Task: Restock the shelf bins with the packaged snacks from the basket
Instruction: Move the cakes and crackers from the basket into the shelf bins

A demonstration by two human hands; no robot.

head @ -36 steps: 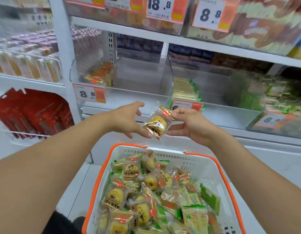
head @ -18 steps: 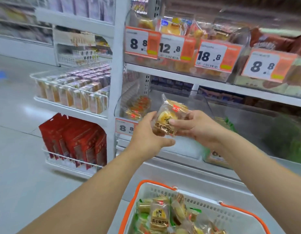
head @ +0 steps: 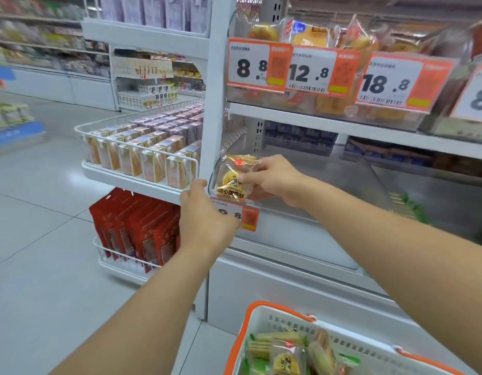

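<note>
- Head view: my right hand (head: 275,180) pinches a clear-wrapped round yellow pastry packet with a red tag and gold label (head: 234,177), thumb and fingers closed on its right edge, so this grip is holding the snack.
- The packet stands roughly upright at the left front corner of the clear plastic shelf bin (head: 329,180), against the bin's front wall; I cannot tell whether it touches the bin floor.
- My left hand (head: 204,215) is at the same corner, just below and left of the packet, fingers curled toward the white shelf upright (head: 214,125) and the bin edge. It covers part of the orange-and-white price tag (head: 246,216) on the bin front. Whether this grip is actually clamped on anything, I cannot tell.
- The white plastic basket with orange rim and handles (head: 264,315) sits at the lower right, near the foot of the shelf unit, well below the hands. More wrapped yellow pastries and green-packaged snacks (head: 286,353) lie heaped inside it.
- On the shelf above, three large orange price cards (head: 323,71) reading 8.8, 12.8 and 18.8 front bins of bagged bread.
- To the left, a white wire rack (head: 142,158) holds rows of boxed cakes, and red pouches (head: 137,226) stand in the rack below it.
</note>
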